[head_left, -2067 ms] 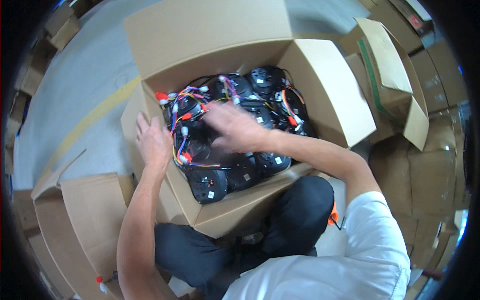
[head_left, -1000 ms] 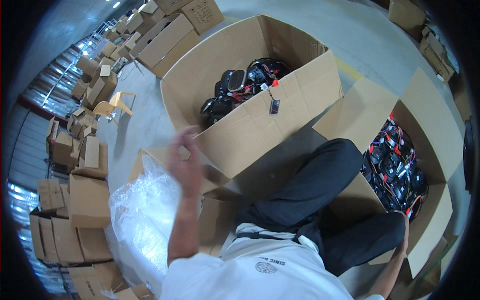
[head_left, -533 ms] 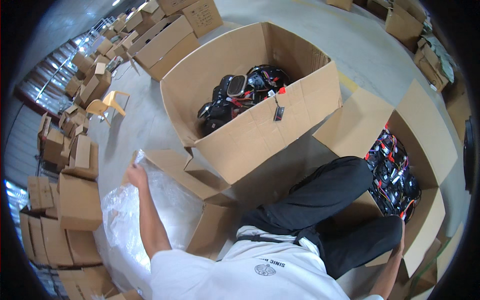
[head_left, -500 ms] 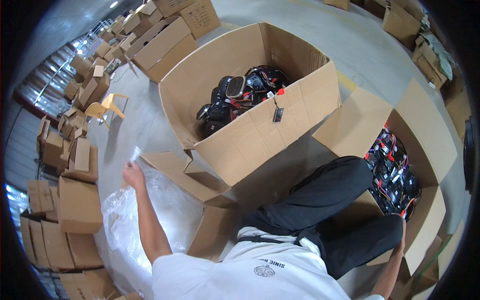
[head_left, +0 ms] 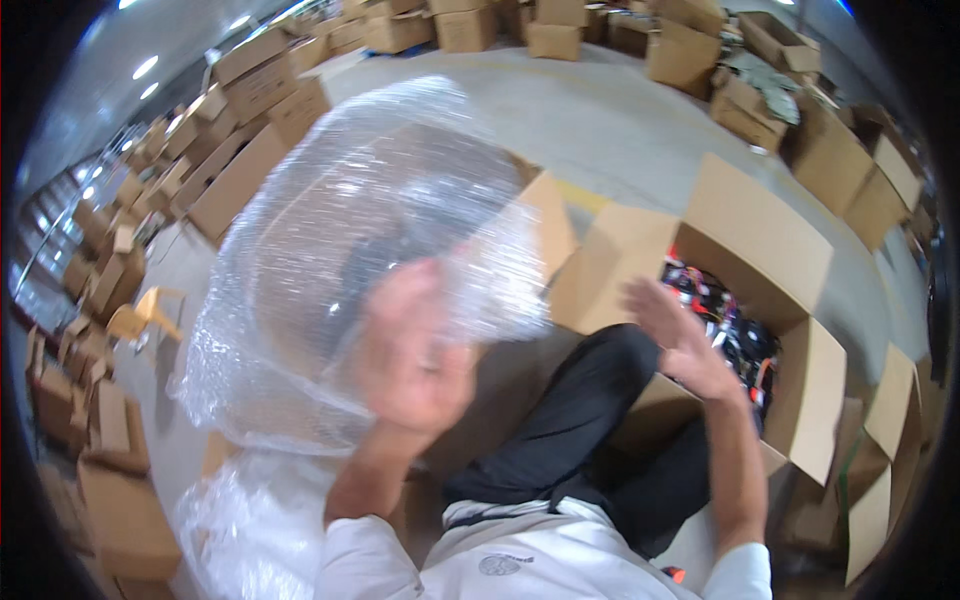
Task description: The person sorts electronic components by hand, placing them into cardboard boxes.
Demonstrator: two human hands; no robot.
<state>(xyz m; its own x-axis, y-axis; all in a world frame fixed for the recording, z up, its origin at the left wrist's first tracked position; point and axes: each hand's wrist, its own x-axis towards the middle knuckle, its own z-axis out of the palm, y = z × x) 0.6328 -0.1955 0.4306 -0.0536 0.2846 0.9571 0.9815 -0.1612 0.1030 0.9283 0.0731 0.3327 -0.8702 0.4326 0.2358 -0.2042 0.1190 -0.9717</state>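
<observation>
A large sheet of clear crinkled plastic [head_left: 300, 270] billows in the air over the big cardboard box at the front, and the box with its black parts shows dimly through it. My left hand [head_left: 415, 345] is up against the plastic. Its fingers are smeared by motion, so I cannot tell whether they grip the sheet. My right hand [head_left: 675, 335] is raised above my knee with its fingers stretched out and nothing in it. Beside it stands an open cardboard box [head_left: 765, 235] filled with black parts with coloured wires [head_left: 735, 335].
More clear plastic [head_left: 250, 520] lies at the lower left. A yellow chair [head_left: 148, 315] stands on the floor at the left. Cardboard boxes [head_left: 465, 28] are piled along the left and far sides, with others [head_left: 880, 430] close by on the right.
The plastic has come up from the left floor to over the big box. My left hand has swung right with it. My right hand has risen from beside the right box. The view has shifted.
</observation>
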